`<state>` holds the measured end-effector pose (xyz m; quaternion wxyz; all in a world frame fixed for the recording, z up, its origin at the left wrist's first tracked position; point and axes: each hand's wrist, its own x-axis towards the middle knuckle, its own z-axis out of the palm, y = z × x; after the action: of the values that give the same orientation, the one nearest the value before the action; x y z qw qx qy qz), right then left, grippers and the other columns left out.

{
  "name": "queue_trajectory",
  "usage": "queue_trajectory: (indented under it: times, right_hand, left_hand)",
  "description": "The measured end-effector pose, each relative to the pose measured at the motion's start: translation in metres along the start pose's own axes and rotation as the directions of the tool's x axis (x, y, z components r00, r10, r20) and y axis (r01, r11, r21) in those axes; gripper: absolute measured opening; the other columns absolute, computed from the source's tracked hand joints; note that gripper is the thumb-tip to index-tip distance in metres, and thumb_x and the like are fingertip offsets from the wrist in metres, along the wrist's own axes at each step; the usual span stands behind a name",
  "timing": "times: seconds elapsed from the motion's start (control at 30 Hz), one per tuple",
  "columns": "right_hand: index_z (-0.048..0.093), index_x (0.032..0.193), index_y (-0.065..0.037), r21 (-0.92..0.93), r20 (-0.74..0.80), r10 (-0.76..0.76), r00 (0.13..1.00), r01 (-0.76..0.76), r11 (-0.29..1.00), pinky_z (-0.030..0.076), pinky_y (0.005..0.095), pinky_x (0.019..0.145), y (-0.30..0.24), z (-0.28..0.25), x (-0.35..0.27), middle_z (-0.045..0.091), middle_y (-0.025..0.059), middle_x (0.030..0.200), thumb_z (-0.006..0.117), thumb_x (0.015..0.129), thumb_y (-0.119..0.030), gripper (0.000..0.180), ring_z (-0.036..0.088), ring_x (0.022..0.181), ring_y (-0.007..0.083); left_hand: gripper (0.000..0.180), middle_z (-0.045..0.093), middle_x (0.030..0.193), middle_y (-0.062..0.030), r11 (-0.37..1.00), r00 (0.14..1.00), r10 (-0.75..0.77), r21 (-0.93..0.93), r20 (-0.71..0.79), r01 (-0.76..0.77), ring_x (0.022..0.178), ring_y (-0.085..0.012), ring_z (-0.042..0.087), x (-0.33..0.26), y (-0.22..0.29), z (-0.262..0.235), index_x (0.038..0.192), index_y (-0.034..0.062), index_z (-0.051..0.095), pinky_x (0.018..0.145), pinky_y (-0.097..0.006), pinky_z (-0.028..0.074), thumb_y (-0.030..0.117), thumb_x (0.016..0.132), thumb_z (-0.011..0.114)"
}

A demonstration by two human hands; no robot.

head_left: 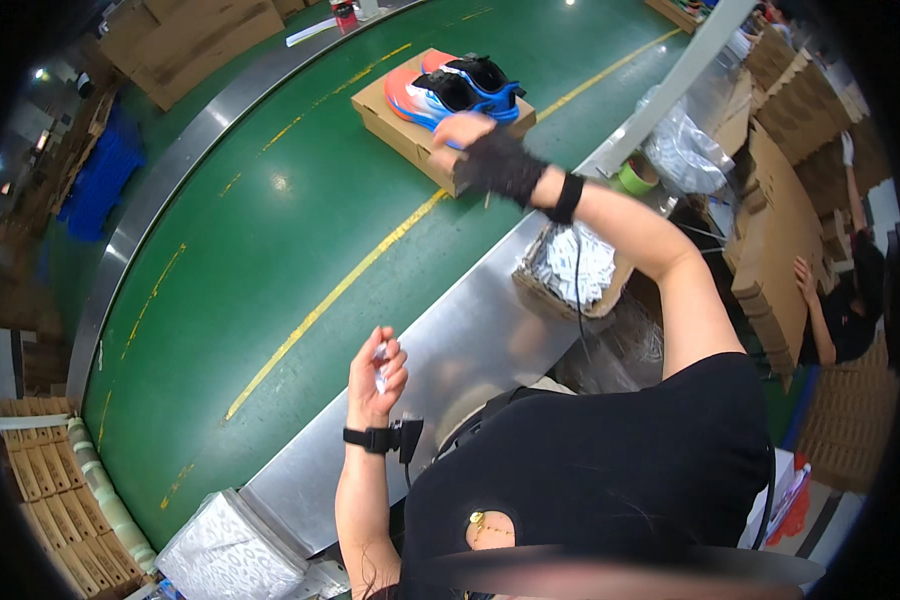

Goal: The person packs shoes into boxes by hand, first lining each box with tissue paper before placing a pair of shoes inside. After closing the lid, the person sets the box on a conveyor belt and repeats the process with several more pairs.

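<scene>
My left hand (378, 378) is raised over the near side of the green belt, its fingers curled around a small white packet (381, 380). My right hand (485, 155), in a black fingerless glove, reaches out over the near edge of a brown cardboard shoe box (398, 133). Its thumb and fingers look spread apart; whether they touch the box I cannot tell. On top of the box lies a pair of orange, white and blue sports shoes (432, 98) with black parts at their openings. My right hand partly hides the nearer shoe and the box.
The green conveyor belt (280, 260) has yellow lines and a metal rim. Along its near side runs a metal ledge (450, 350). A carton of small white packets (575, 265) stands below my right forearm, near green tape (637, 174). White patterned sheets (232, 548) lie lower left. Another person (850, 310) is at right.
</scene>
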<state>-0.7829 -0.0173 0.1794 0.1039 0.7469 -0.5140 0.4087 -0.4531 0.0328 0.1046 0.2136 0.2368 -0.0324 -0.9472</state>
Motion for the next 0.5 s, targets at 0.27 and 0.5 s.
queue_trajectory:
  times: [0.27, 0.5]
  right_hand:
    - [0.056, 0.108, -0.018, -0.552, 0.554, 0.612, 0.565, -0.301, 0.777, 0.022, 0.0506, 0.09, 0.123, -0.009, 0.024, 0.056, 0.0121, 0.105, 0.061, 0.059, -0.054, 0.06, 0.046, 0.104, 0.0292]
    - [0.063, 0.071, -0.015, -0.187, 0.692, 0.114, 0.713, 0.025, 0.982, 0.033, 0.0362, 0.077, 0.03, -0.025, -0.006, 0.059, 0.0062, 0.08, 0.063, 0.053, -0.05, 0.039, 0.053, 0.085, 0.0216]
  left_hand:
    - [0.026, 0.051, 0.077, -0.0069, 0.968, 0.904, 0.245, 0.138, -0.35, -0.209, 0.054, -0.0119, 0.042, -0.029, -0.015, -0.018, 0.103, 0.0032, 0.048, 0.038, -0.021, 0.032, 0.017, 0.081, 0.047]
    - [0.022, 0.052, 0.072, -0.0042, 0.737, 0.732, 0.585, 0.606, -0.349, -0.3, 0.044, -0.0087, 0.042, -0.056, 0.013, 0.003, 0.102, 0.0013, 0.047, 0.033, -0.02, 0.029, 0.01, 0.082, 0.044]
